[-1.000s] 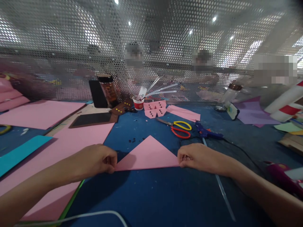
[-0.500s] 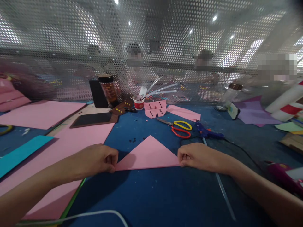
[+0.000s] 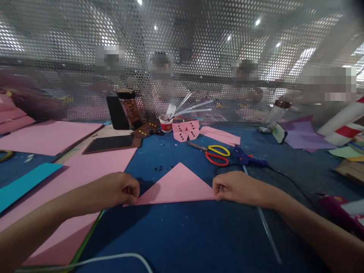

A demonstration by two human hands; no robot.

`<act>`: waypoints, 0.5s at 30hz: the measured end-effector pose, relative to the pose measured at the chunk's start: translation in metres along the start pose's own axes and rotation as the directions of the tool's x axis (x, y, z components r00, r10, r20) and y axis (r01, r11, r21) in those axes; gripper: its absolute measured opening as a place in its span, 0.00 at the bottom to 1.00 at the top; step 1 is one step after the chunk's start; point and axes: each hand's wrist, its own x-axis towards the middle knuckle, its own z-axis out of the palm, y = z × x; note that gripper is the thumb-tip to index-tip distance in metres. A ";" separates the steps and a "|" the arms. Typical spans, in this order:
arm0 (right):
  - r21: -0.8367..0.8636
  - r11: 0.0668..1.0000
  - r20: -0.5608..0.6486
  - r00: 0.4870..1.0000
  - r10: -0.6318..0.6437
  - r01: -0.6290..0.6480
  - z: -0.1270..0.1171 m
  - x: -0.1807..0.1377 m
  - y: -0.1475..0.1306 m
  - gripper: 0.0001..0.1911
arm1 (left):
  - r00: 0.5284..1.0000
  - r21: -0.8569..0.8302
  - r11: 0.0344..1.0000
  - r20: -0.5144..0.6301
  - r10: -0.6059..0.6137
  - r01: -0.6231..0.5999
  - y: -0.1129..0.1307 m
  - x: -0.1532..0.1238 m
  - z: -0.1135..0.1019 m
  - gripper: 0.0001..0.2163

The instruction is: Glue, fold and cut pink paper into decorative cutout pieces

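A pink paper folded into a triangle (image 3: 176, 185) lies on the blue table (image 3: 187, 235), its point away from me. My left hand (image 3: 118, 189) pinches its left corner, fingers curled closed. At the right corner my right hand (image 3: 237, 187) grips the paper the same way. Both hands rest on the table with the long folded edge between them.
Scissors with red and yellow handles (image 3: 214, 153) and a blue glue gun (image 3: 250, 159) lie just behind the triangle. Large pink sheets (image 3: 93, 163) and a teal sheet (image 3: 22, 184) cover the left. A jar (image 3: 131, 109), small cup (image 3: 166, 123), cut pink pieces (image 3: 186, 131) and a perforated metal screen (image 3: 182, 57) stand behind.
My left hand has slid slightly left along the edge, exposing a little more of the left corner. The right hand and the triangle stay where they were.
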 end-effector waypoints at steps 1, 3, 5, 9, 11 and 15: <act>0.000 1.000 -0.002 1.000 -0.004 0.004 -0.001 0.000 -0.001 0.04 | 1.000 0.017 1.000 0.005 -0.007 0.007 -0.003 0.001 0.001 0.06; -0.010 1.000 -0.006 1.000 -0.006 0.006 -0.001 0.000 -0.002 0.05 | 1.000 0.033 0.999 -0.015 -0.007 0.008 -0.008 0.003 0.004 0.04; -0.022 1.000 -0.010 1.000 -0.009 0.008 -0.002 0.000 -0.002 0.05 | 0.999 0.029 1.000 -0.032 -0.001 0.002 -0.009 0.003 0.006 0.03; -0.029 1.000 -0.017 1.000 -0.008 0.007 -0.001 0.001 0.000 0.05 | 0.999 -0.013 1.000 -0.033 0.028 -0.028 -0.004 -0.001 0.005 0.06; -0.023 1.000 -0.021 1.000 -0.003 0.003 -0.001 0.001 0.001 0.05 | 1.000 -0.019 1.000 -0.018 0.024 -0.024 -0.002 -0.002 0.005 0.05; 0.002 1.000 -0.022 1.000 0.010 -0.009 -0.001 0.002 0.003 0.06 | 1.000 -0.045 0.999 0.000 0.016 -0.016 -0.008 0.002 0.007 0.02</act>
